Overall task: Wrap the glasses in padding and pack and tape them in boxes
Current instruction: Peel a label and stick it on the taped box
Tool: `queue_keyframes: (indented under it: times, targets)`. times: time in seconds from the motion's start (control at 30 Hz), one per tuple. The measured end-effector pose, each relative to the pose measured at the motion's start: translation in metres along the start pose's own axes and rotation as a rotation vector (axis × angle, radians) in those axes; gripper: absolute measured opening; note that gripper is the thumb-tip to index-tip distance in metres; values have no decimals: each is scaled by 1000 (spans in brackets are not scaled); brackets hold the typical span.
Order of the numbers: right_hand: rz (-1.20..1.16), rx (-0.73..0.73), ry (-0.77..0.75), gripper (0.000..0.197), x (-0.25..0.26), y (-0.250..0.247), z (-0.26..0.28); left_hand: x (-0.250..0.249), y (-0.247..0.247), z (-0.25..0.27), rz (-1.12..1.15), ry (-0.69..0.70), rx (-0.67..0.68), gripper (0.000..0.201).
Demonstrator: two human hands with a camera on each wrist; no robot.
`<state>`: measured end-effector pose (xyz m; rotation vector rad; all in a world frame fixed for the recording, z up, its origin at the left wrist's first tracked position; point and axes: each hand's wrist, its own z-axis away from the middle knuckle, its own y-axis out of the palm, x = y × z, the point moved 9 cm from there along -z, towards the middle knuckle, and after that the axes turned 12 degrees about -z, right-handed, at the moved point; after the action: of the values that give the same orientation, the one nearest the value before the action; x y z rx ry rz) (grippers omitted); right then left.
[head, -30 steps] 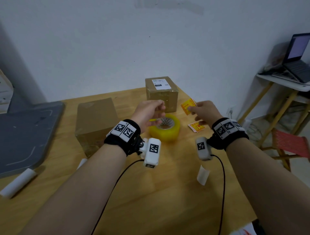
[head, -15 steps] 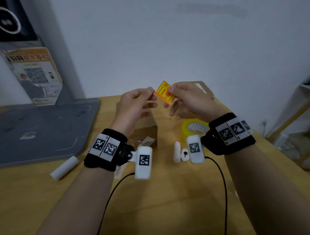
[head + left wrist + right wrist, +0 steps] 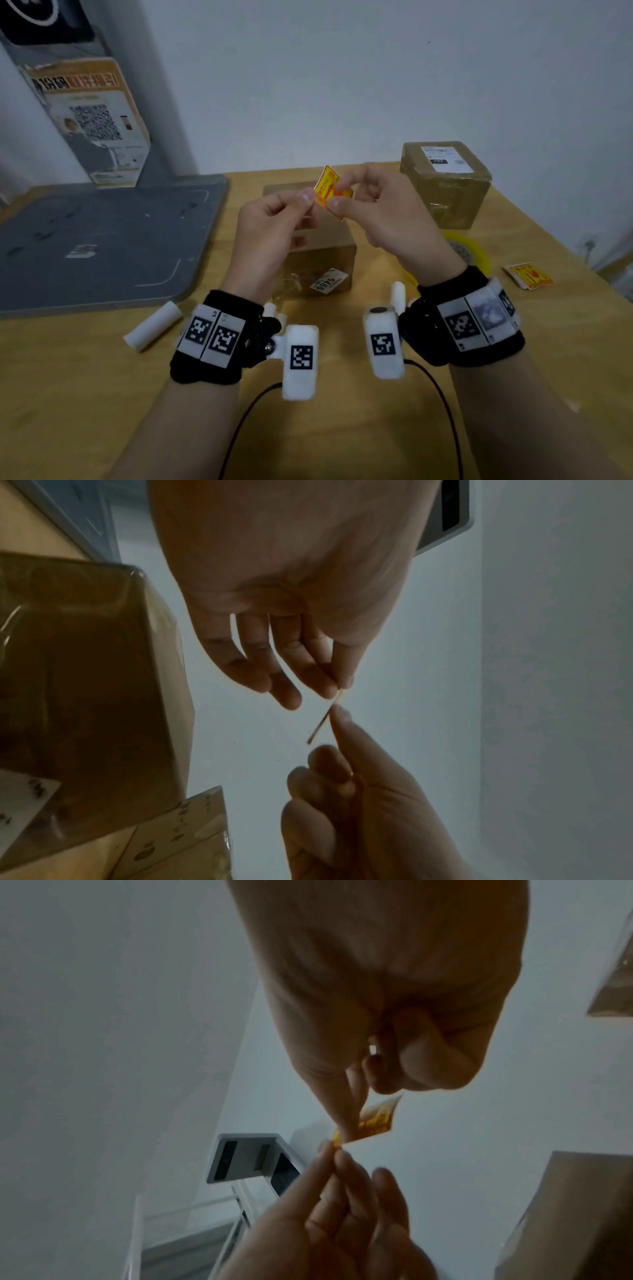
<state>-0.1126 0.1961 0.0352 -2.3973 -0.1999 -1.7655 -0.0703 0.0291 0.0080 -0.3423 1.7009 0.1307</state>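
A small yellow-and-red sticker (image 3: 329,191) is held in the air between both hands, above a taped brown box (image 3: 320,257). My right hand (image 3: 342,195) pinches it with thumb and forefinger. My left hand (image 3: 305,200) pinches its left edge with thumb and fingertip. In the left wrist view the sticker (image 3: 320,727) shows edge-on between the two hands. In the right wrist view the sticker (image 3: 375,1121) hangs from my right fingers, with the left fingertips (image 3: 334,1153) on its corner. A second taped box (image 3: 445,181) with a white label stands at the back right. No glasses or padding wrap are visible.
A yellow tape roll (image 3: 474,248) lies behind my right wrist. More stickers (image 3: 529,275) lie at the right table edge. A white foam roll (image 3: 152,325) lies left of my left wrist, next to a grey mat (image 3: 102,240). A poster (image 3: 92,120) leans on the wall.
My right hand lifted the sticker off the table and brought it over the nearer box. My left hand left the tape roll and now pinches the sticker's edge.
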Motion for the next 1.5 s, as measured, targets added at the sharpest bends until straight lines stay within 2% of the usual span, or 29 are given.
queue_keyframes:
  times: [0.1, 0.33, 0.9, 1.17, 1.5]
  targets:
    - [19, 20, 1, 1, -1, 4, 7, 3, 11, -3, 8, 10, 43, 13]
    - [-98, 42, 25, 9, -12, 2, 10, 14, 22, -5, 12, -13, 97, 15]
    - [13, 34, -32, 8, -10, -9, 8, 19, 34, -5, 72, -71, 156, 16]
    - [27, 37, -54, 13, -7, -10, 9, 17, 34, -3, 64, -45, 169, 15]
    - [60, 29, -80, 9, -6, -10, 12, 15, 30, -4, -25, -8, 137, 17]
